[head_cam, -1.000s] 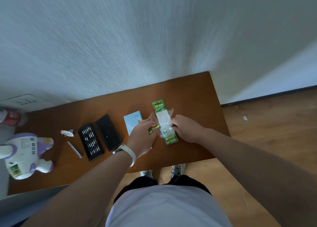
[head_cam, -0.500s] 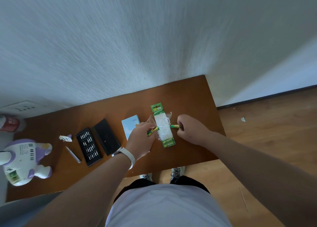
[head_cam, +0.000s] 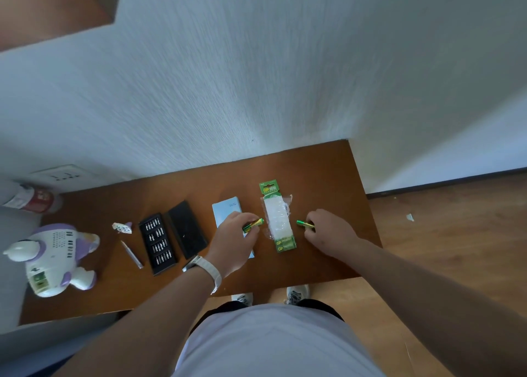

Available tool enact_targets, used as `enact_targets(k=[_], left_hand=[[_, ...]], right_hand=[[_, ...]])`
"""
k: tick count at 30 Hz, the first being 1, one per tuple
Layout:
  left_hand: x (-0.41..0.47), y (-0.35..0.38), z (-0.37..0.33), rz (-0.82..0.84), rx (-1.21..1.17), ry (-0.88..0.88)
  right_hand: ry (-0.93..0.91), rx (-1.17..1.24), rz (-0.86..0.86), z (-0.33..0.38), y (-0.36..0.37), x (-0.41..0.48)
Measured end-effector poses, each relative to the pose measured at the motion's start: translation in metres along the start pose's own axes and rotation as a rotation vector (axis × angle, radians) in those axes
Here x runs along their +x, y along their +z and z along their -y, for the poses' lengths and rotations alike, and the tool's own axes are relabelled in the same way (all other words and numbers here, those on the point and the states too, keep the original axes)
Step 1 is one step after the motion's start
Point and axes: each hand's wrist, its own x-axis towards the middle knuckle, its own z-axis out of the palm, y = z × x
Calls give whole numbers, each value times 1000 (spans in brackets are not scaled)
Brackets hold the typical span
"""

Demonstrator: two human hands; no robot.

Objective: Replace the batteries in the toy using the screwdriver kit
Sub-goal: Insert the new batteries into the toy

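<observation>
A green and white battery pack [head_cam: 278, 219] lies on the brown table [head_cam: 319, 174], its clear blister torn open. My left hand [head_cam: 233, 242] pinches a green and gold battery [head_cam: 253, 225] just left of the pack. My right hand [head_cam: 328, 231] pinches another green battery [head_cam: 304, 224] just right of it. The white and purple toy [head_cam: 54, 259] lies at the table's left end with its battery bay showing. The open black bit case [head_cam: 157, 242] and its lid [head_cam: 186, 229] sit left of my left hand. A silver screwdriver [head_cam: 131, 254] and the small battery cover [head_cam: 122, 227] lie beside the case.
A pale blue booklet [head_cam: 226, 209] lies partly under my left hand. A red and white can [head_cam: 31, 199] stands at the far left by a wall socket. The wall runs along the table's far edge. Wooden floor lies to the right, and my shoes show under the near edge.
Both hands have drawn apart from the pack, each with a battery. The pack now lies flat on the table between them.
</observation>
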Motion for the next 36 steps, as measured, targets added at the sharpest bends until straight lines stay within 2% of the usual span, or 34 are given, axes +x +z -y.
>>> enact_targets(k=[4,8,14,19,26,36], left_hand=[[-8,-7,-1,-34,-79,-9],[-16,-18,2,-82,-194,-44],[-29,-45,15,-146,-312,-48],[-46,-79,40,-208,-388,-27],[-82,-143,114,-258,-346,15],[-133,-225,244,-372,-487,-42]], right_hand=[[-26,108,-119,1,1,-9],[-112,232,-168,18,-6,-22],[-172,398,-174,75,-16,-31],[-203,357,-144,136,-10,-25],[-242,296,-122,241,19,-22],[-275,332,-51,393,91,-25]])
